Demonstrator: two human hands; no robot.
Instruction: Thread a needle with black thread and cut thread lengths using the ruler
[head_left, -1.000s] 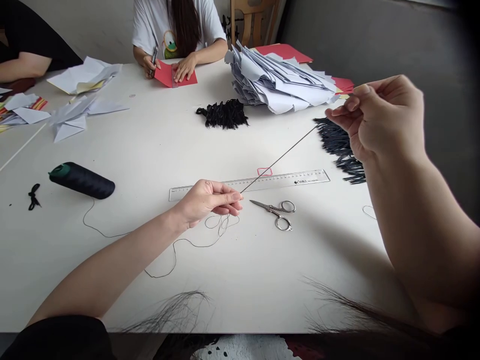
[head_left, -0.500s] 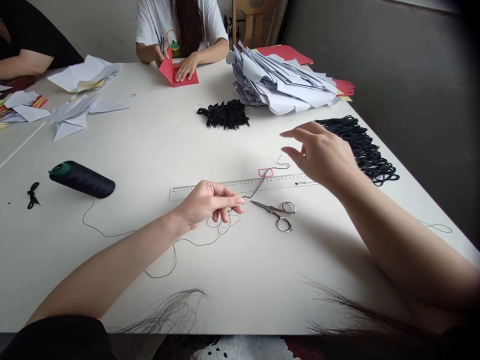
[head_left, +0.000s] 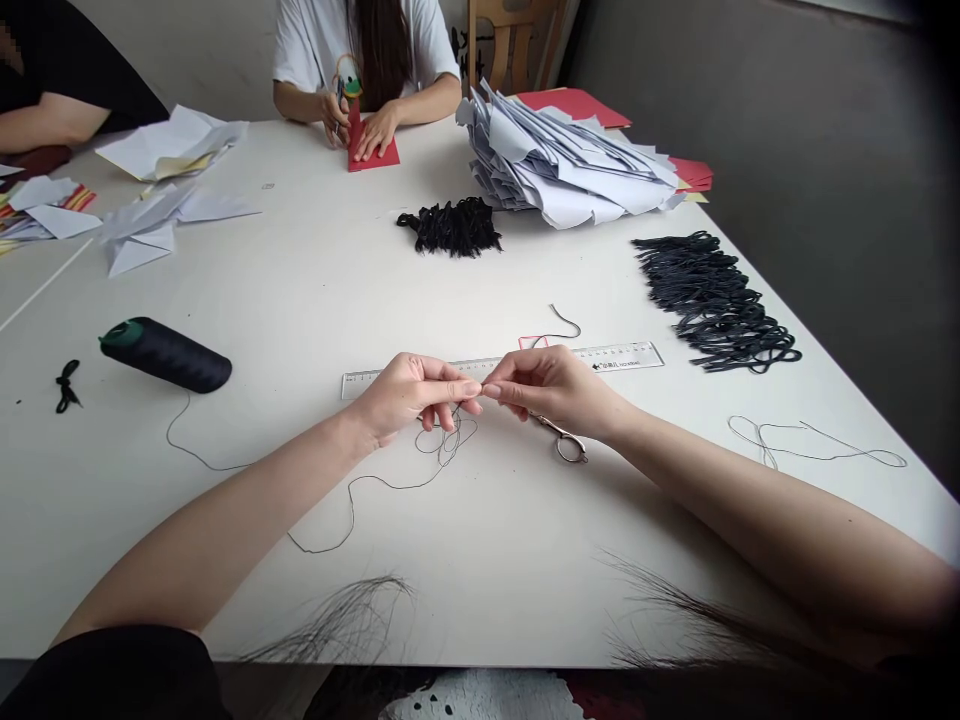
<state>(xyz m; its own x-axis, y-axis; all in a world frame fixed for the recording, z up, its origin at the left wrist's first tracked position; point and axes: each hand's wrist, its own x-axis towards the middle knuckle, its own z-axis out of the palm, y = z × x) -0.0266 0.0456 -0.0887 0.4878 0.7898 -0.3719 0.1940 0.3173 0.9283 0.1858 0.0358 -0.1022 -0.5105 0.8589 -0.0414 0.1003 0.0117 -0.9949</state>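
My left hand (head_left: 416, 395) and my right hand (head_left: 551, 388) meet fingertip to fingertip over the white table (head_left: 465, 560), both pinching a thin dark thread (head_left: 360, 490). The thread loops under my left hand and trails left to a dark spool (head_left: 166, 355) lying on its side. A clear ruler (head_left: 600, 356) lies just behind my hands. Small steel scissors (head_left: 566, 440) lie under my right wrist, partly hidden by it.
A pile of dark cord loops (head_left: 712, 300) lies at the right, a smaller black bundle (head_left: 452, 226) at mid-back, a tall stack of white paper (head_left: 570, 165) behind. A loose thread (head_left: 814, 445) lies at the right edge. Across the table a person's hands (head_left: 360, 125) handle red paper.
My right hand let go of the taut raised thread, came down and moved left to meet my left hand. The thread now lies slack on the table.
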